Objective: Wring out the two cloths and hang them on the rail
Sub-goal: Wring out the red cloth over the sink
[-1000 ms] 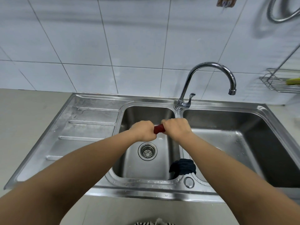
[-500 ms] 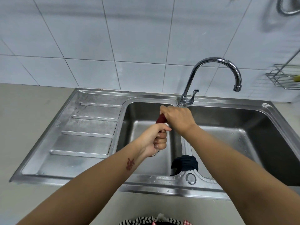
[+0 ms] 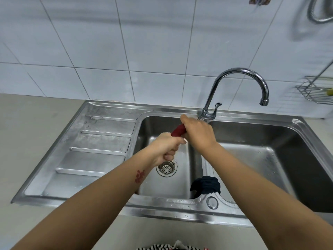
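Over the left sink basin [image 3: 162,184] both hands hold a twisted red cloth [image 3: 178,131]. My left hand [image 3: 166,148] grips its lower end, fingers curled round it. My right hand [image 3: 199,134] grips the upper end from above, and most of the cloth is hidden inside the two fists. A dark blue cloth [image 3: 205,184] lies bunched on the divider between the two basins, near the front edge. No rail is in view.
A chrome gooseneck tap [image 3: 239,82] rises behind the divider, spout over the right basin [image 3: 261,159]. The ribbed draining board [image 3: 93,152] lies to the left. A wire wall rack [image 3: 317,92] hangs at the right, a coiled hose [image 3: 319,11] above it.
The hands went from side by side to one above the other: my left hand dropped and turned palm-up, my right hand rose, twisting the red cloth between them.
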`<state>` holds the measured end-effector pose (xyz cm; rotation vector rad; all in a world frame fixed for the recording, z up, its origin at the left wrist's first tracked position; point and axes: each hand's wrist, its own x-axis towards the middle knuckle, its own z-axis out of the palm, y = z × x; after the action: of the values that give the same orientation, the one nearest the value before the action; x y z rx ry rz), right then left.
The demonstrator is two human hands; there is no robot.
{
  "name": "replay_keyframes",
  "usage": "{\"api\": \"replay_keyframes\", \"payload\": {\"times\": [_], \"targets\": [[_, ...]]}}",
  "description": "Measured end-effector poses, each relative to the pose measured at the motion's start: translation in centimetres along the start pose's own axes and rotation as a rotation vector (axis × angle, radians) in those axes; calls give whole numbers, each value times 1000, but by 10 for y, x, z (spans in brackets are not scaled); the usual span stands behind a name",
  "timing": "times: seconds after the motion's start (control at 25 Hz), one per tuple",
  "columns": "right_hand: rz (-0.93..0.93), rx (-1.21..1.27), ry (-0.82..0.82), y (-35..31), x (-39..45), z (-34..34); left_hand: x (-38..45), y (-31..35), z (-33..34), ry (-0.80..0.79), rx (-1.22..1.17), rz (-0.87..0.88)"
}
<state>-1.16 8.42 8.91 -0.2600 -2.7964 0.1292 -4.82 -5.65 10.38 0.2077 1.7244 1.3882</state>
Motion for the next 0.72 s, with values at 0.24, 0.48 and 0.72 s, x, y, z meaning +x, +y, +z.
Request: {"api": "replay_keyframes", "payload": {"times": [0.24,0.48,0.72], "targets": [[169,473,-179,13,0,3,16,-1,-38,212,259,124],[109,369,-146,13,4,-9,26,1,-49,282,428,187],[68,-42,-15,7,2,-13,30,2,-55,451,1005,266]]}}
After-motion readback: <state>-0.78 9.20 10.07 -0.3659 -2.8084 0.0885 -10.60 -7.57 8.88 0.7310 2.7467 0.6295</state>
